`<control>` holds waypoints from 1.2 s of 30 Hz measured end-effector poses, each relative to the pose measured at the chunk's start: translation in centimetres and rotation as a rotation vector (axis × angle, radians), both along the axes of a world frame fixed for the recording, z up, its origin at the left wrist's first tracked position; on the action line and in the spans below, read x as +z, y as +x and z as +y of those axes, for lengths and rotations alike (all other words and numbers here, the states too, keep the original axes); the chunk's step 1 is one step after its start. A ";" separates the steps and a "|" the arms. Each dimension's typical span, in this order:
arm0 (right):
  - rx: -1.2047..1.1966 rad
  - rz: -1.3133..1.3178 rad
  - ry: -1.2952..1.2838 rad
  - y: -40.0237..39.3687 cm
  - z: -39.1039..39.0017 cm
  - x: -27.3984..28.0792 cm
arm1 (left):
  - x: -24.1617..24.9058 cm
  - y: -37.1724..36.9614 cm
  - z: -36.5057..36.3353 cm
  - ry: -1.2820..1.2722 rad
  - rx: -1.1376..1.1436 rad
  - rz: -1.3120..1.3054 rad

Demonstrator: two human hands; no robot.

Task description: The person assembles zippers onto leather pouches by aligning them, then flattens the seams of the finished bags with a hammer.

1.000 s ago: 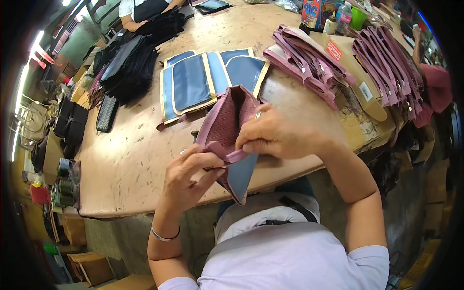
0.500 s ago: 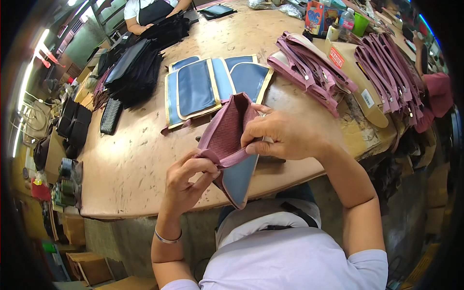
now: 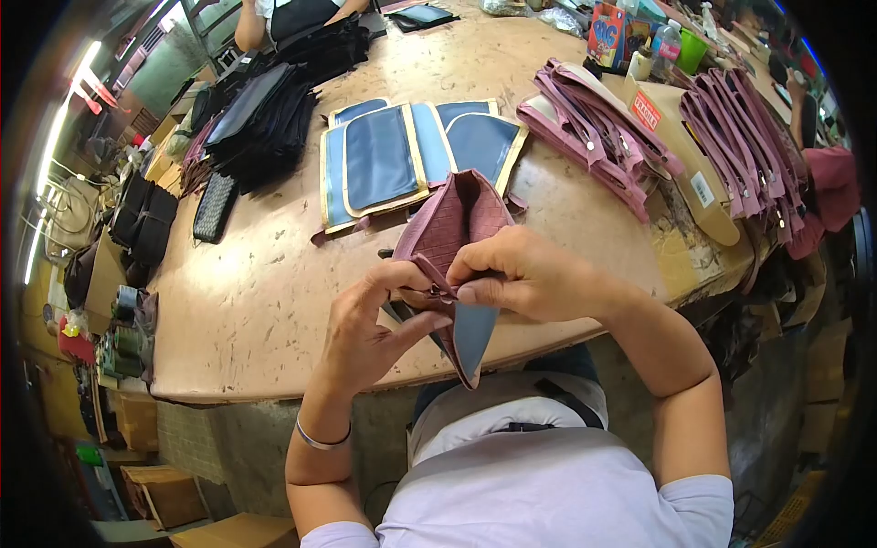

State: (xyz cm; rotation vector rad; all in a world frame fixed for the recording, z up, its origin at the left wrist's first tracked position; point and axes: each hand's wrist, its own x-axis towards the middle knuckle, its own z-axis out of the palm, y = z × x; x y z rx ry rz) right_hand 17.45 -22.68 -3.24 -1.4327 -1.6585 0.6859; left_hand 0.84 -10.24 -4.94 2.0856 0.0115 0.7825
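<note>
In front of me a mauve pouch [image 3: 434, 224] with a woven-texture pattern is held with its mouth spread. A blue panel [image 3: 475, 333] hangs below it, tapering toward my lap. My left hand [image 3: 365, 320] grips the pouch's near corner between thumb and index finger. Close beside it, my right hand [image 3: 525, 274] pinches the pouch's near edge, its fingertips almost meeting the left ones. Just beyond lie several blue panels with yellow edging [image 3: 379, 164], overlapping on the worktable [image 3: 247, 320], and bits of mauve material show at their lower edge.
A tall stack of black pieces [image 3: 260, 128] stands at the left, beside a dark textured pouch [image 3: 216, 208]. Mauve zippered pieces [image 3: 594, 137] are piled at the right by a cardboard piece [image 3: 703, 201]. Bottles [image 3: 669, 41] stand farther back. Across the table sits another person [image 3: 301, 18].
The pouch has turned more upright, its mouth toward me. My left fingers have shifted along its near corner, and my right hand has come closer to them.
</note>
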 end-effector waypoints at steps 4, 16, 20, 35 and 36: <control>0.022 0.094 0.016 0.4 0.0 -0.7 | 0.9 0.2 0.3 0.204 -0.042 -0.029; 0.008 0.063 -0.075 0.2 -0.6 0.6 | 0.1 -0.1 -0.5 0.360 0.017 -0.091; -0.042 0.138 0.005 -0.3 0.0 -0.4 | 0.0 0.0 -0.4 0.478 0.013 -0.141; -0.042 -0.087 0.038 -0.2 -0.1 0.2 | 0.0 0.2 -0.7 0.584 -0.026 -0.197; -0.032 -0.091 0.019 -0.2 -0.2 0.4 | -0.1 0.2 -0.7 0.587 -0.028 -0.205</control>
